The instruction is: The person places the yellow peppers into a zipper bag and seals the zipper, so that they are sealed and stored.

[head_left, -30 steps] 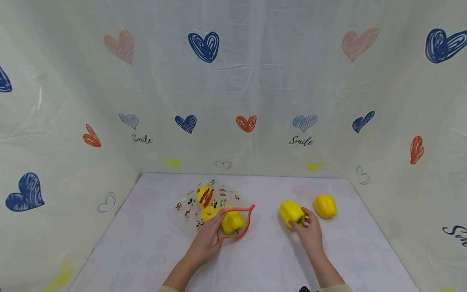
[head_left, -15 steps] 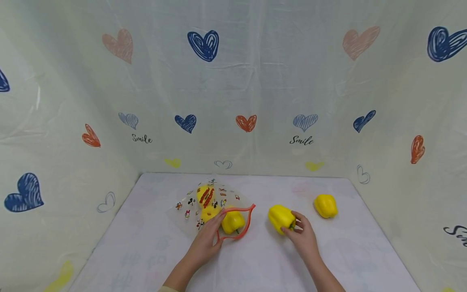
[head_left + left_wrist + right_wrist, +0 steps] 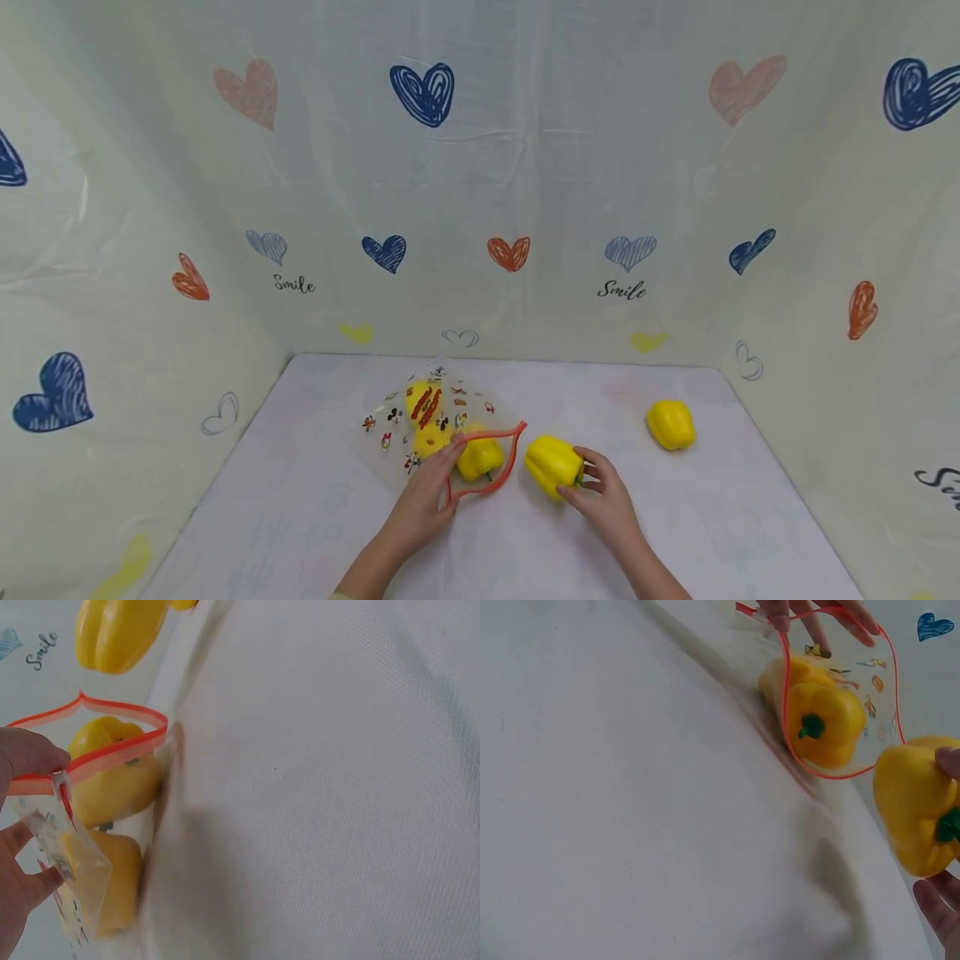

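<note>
My left hand (image 3: pixel 423 497) holds the near side of a clear zip bag printed with cartoon figures, at its red-edged mouth (image 3: pixel 124 752), which gapes to the right. Inside the bag lie several yellow bell peppers; the nearest pepper (image 3: pixel 825 724) is just within the mouth, its green stem toward the opening. My right hand (image 3: pixel 609 504) grips another yellow bell pepper (image 3: pixel 551 465) around its stem end, with thumb and fingers on opposite sides. In the right wrist view this pepper (image 3: pixel 907 802) is off the table, just outside the red rim.
One more yellow bell pepper (image 3: pixel 671 425) lies on the white-covered table (image 3: pixel 720 517) at the right, beyond my right hand. A pale curtain (image 3: pixel 555 183) with printed hearts and the word Smile surrounds the table at the back and both sides.
My right hand has carried its pepper leftward and slightly nearer, from beside the other loose pepper to close by the bag mouth. The left hand and bag have barely moved.
</note>
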`<state>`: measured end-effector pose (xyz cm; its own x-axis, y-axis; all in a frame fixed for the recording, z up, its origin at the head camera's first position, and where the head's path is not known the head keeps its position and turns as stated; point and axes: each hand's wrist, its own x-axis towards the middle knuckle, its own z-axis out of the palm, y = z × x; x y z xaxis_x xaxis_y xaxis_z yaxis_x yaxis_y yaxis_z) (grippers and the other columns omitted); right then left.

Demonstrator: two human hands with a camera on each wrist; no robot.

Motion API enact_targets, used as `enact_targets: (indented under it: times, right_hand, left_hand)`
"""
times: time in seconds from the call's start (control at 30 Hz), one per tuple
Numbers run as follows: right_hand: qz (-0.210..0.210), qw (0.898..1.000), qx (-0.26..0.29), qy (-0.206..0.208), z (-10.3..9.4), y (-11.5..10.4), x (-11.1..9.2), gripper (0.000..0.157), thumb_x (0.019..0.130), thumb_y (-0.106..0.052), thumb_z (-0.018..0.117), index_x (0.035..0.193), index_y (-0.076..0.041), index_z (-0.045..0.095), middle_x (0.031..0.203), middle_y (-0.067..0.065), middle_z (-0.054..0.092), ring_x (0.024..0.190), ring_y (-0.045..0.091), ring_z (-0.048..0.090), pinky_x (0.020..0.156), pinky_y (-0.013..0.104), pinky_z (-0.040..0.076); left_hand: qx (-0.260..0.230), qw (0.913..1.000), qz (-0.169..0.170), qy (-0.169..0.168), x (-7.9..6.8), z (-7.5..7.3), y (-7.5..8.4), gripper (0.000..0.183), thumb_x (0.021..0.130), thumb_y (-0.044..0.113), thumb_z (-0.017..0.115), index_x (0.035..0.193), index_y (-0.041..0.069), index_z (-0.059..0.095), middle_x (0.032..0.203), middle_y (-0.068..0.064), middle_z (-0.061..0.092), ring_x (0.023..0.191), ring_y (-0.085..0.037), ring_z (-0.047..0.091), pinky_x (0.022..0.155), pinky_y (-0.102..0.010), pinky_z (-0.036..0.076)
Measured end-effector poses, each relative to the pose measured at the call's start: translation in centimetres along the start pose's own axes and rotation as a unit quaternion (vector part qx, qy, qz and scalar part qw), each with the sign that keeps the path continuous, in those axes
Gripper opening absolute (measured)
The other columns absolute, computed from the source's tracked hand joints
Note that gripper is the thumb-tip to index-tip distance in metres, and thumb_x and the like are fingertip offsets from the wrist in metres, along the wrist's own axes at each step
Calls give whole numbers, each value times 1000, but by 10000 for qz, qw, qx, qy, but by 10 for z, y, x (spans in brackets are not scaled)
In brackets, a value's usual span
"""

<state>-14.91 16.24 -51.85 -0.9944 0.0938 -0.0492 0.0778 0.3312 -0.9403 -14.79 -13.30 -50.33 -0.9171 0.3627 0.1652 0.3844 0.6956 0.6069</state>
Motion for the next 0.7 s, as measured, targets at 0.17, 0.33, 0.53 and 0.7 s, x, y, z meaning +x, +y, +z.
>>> enact_targets:
  times: [0.17,0.33,0.53,0.7]
  right_hand:
    - [-133,9999,46,-91,7,0,-6,65,74,-18,86,131,-12,57,132,7,55,111,25,55,91,37,50]
    - [-234,9995,-35,-212,15,-1,-11,63,73,-17,86,129,-11,58,130,6,57,110,24,55,92,38,50]
    - [-327,9982,15,-507,24,-5,-18,63,73,-19,87,128,-10,58,130,7,58,110,26,55,92,40,50]
    - [-330,9960,-83,-830,31,-5,-21,64,73,-26,87,128,-13,57,130,7,57,111,27,55,92,41,50]
  left_hand:
    - [30,10000,10,-33,-2,1,0,84,80,1,76,152,15,35,158,2,27,141,-25,33,111,-52,31]
    - [-3,10000,-21,-33,-4,1,1,85,79,-1,77,152,15,35,159,1,27,140,-27,33,110,-53,32]
    - [4,9999,-125,55,-7,3,1,83,80,-3,75,151,17,37,158,2,29,139,-26,35,110,-52,33]
    - [69,9998,-89,161,-11,5,1,84,80,-6,73,151,18,37,158,3,29,139,-24,35,110,-50,33]
